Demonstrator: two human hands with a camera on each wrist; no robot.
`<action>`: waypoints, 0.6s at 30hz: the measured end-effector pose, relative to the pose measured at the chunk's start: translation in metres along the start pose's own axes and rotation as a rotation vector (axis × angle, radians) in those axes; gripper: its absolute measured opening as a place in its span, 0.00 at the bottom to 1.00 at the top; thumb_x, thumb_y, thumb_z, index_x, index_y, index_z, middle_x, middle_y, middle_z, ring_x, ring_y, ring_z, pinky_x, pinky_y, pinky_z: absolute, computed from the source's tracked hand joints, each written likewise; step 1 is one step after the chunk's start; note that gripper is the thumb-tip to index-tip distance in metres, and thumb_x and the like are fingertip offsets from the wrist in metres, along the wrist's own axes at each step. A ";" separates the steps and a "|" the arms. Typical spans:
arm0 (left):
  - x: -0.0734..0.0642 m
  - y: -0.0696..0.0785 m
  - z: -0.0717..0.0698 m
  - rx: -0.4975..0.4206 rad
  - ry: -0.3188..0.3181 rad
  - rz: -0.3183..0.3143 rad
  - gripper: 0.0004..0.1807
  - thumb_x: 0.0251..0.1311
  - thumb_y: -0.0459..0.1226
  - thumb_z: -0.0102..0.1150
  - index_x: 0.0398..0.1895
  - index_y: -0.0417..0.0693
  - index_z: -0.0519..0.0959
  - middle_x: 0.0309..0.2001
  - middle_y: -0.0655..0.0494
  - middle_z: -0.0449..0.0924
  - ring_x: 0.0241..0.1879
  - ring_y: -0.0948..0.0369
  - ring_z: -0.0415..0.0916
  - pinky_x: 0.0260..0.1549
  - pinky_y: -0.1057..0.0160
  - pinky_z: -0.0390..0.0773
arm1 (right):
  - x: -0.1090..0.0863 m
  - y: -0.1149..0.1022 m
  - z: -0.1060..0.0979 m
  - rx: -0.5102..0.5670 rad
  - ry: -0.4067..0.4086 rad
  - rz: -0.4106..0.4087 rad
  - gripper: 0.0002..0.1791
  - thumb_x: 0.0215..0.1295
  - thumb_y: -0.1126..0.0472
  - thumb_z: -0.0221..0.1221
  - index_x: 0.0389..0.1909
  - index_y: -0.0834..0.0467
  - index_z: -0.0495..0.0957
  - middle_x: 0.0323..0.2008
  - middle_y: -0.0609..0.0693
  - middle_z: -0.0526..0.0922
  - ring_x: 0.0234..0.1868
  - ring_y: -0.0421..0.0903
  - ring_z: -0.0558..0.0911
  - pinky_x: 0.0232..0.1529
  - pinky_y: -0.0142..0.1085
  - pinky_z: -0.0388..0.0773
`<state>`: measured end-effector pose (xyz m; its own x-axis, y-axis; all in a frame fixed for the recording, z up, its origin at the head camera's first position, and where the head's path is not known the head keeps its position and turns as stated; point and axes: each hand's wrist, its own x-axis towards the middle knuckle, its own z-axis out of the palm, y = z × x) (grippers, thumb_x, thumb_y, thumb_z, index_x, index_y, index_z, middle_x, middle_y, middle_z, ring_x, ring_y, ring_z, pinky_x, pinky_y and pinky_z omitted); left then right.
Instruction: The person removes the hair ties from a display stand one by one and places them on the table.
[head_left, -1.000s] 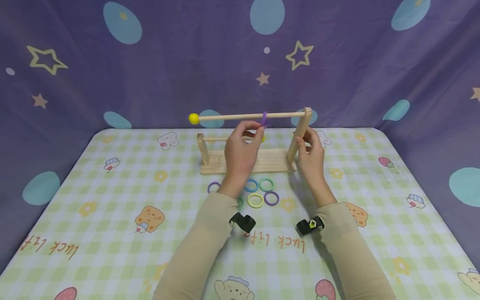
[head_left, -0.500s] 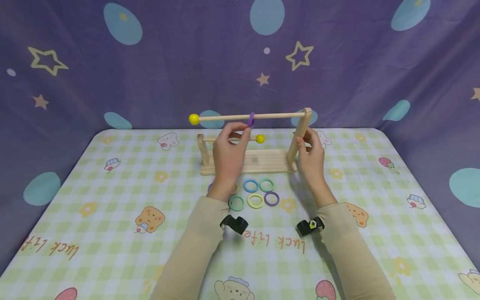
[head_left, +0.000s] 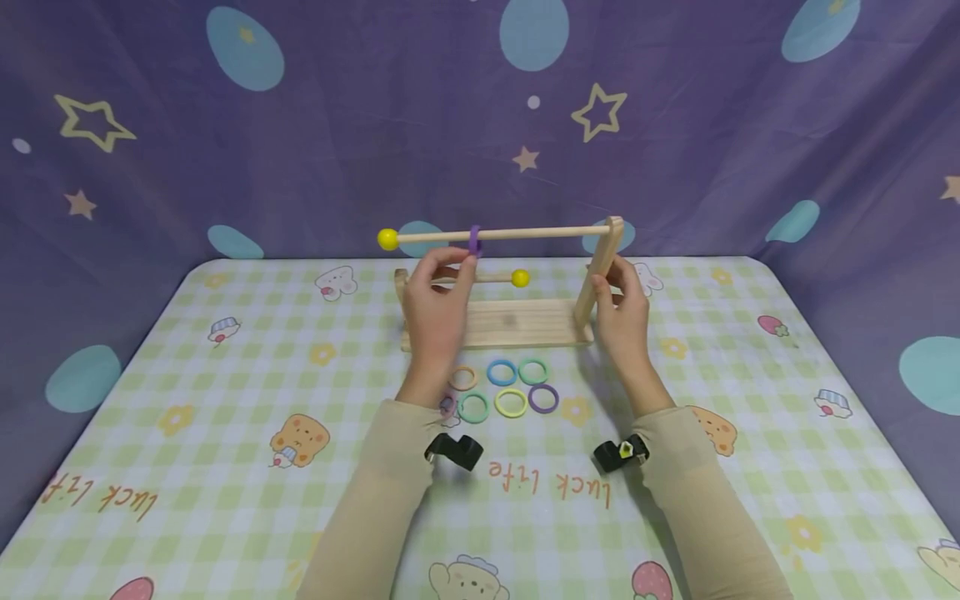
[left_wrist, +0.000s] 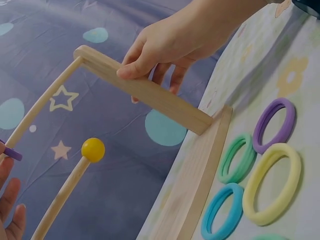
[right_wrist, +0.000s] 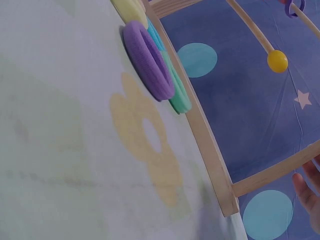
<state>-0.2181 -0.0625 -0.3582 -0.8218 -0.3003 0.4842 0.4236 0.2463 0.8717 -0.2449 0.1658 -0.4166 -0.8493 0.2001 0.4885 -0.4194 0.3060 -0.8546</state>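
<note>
My left hand [head_left: 438, 312] pinches a purple hair tie [head_left: 475, 241] between thumb and fingertips. The hair tie is around the upper rod [head_left: 547, 233] of a wooden stand, partway along toward the yellow ball [head_left: 387, 239] at the rod's left end. My right hand [head_left: 624, 315] grips the tall right post [left_wrist: 145, 92] of the stand, thumb on one side and fingers behind. A shorter lower rod with its own yellow ball [head_left: 521, 278] passes behind my left hand. That hand also hides much of the short left post [head_left: 401, 277].
In front of the wooden base [head_left: 525, 325], several hair ties lie on the checked cloth: a blue one [head_left: 502, 372], a yellow one [head_left: 511, 403], another purple one [head_left: 543, 398], an orange one [head_left: 463, 378] and green ones. A purple patterned curtain [head_left: 480, 125] hangs behind the table.
My left hand has slid the purple hair tie leftward along the upper rod, from right of its middle to left of it. My right hand has stayed on the post.
</note>
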 end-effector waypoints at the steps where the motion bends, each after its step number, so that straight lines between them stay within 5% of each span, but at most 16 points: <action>1: 0.000 0.000 -0.001 -0.002 0.004 -0.005 0.08 0.65 0.38 0.64 0.42 0.42 0.83 0.40 0.55 0.84 0.36 0.61 0.78 0.33 0.66 0.73 | 0.000 0.000 0.000 0.000 0.000 0.001 0.22 0.71 0.63 0.55 0.63 0.66 0.71 0.52 0.61 0.81 0.53 0.52 0.78 0.44 0.29 0.71; 18: 0.006 -0.005 -0.016 -0.040 0.090 -0.033 0.10 0.63 0.36 0.66 0.41 0.37 0.83 0.38 0.45 0.84 0.33 0.60 0.75 0.32 0.69 0.70 | 0.000 0.001 0.003 -0.013 0.021 0.007 0.22 0.71 0.68 0.54 0.63 0.70 0.69 0.53 0.68 0.79 0.54 0.59 0.77 0.43 0.28 0.70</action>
<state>-0.2190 -0.0806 -0.3584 -0.7987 -0.3893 0.4588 0.4135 0.1987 0.8886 -0.2462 0.1636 -0.4176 -0.8453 0.2222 0.4860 -0.4089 0.3166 -0.8559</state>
